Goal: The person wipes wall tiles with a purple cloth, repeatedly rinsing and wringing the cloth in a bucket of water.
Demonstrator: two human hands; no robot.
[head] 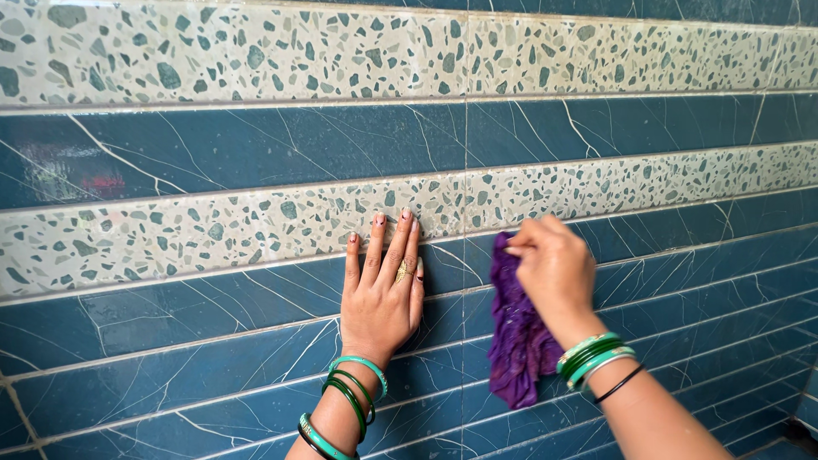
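i see the left hand flat and open on the tiled wall, fingers spread across the speckled band and the dark teal tile, holding nothing. just right of it the purple cloth hangs against the wall, its top pinched shut in the right hand. risks, as i judge: the glossy tile looks slick, so the bracing palm may slide; the loose pinch may drop the cloth; the bangles may scrape the tile.

Crumpled purple cloth against tiled wall
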